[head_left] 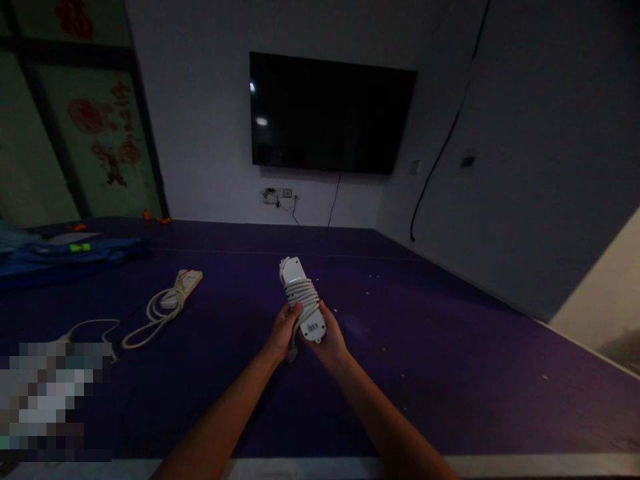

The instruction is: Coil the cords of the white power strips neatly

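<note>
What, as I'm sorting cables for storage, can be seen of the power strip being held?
The power strip is a long, flat white bar, seemingly plastic. Its white cord is wound several times round its middle; a small label sits near the near end. It is held above the purple floor, pointing away. The left hand grips its near end from the left, the right hand from the right.

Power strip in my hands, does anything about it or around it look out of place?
The power strip, held in the left hand and right hand, looks intact, its cord wound round it. A second strip lies on the purple floor to the left, its loose cord sprawled in untidy loops.
</note>
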Demonstrator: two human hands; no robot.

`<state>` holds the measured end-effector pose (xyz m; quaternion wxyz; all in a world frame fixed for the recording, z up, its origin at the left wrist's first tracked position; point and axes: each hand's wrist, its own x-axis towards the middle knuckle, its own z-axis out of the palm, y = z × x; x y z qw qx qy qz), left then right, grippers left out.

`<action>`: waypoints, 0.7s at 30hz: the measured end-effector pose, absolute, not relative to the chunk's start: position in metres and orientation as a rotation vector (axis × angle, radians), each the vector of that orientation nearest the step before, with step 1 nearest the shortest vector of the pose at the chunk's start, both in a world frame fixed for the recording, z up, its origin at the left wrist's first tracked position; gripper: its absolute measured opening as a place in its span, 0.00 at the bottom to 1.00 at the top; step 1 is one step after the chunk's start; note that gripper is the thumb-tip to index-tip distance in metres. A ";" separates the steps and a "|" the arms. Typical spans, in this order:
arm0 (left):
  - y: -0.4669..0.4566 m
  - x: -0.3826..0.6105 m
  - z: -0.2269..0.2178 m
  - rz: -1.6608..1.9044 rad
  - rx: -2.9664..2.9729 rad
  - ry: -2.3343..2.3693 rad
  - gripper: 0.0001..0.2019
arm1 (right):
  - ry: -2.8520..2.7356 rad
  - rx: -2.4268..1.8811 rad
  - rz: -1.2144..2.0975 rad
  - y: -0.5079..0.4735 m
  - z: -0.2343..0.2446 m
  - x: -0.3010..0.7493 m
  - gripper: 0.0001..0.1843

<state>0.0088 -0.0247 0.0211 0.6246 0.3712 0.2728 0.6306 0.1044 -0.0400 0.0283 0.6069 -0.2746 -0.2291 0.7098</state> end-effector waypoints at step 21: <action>-0.013 -0.002 0.022 1.500 0.701 0.604 0.21 | -1.026 -0.879 1.264 -0.045 0.022 0.100 0.19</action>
